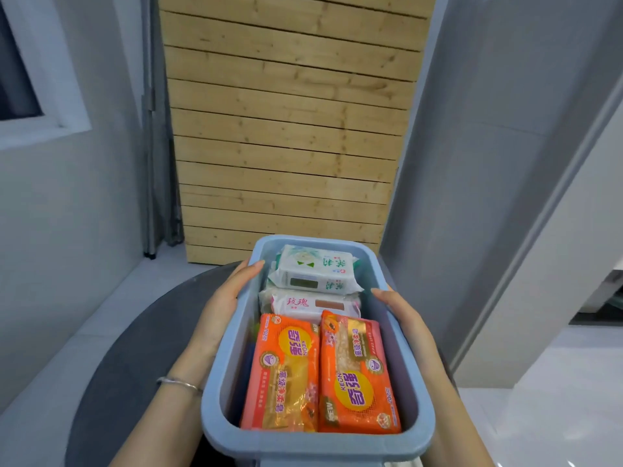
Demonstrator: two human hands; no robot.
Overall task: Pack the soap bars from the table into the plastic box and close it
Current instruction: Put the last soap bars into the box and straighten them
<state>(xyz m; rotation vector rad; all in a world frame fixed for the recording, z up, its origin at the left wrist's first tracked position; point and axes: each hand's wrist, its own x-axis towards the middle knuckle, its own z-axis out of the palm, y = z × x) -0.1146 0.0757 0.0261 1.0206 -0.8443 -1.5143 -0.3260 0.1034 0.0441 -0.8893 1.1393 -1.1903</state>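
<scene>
Lidless plastic box (397, 335) of soap bars (357, 375), long axis pointing away, both hands (222, 305) gripping its long sides.

Straight ahead a panel of pale wooden slats (286, 129) stands upright against the far side, knots and grain showing, with grey walls (77, 203) closing in on both flanks. Up at the left a white-framed window (40, 79) cuts into the grey, and beside the slats some thin metal poles (151, 136) lean in the corner. Down low there's a dark round table (128, 348) over a light, glossy floor (556, 382), bright at the lower right.
</scene>
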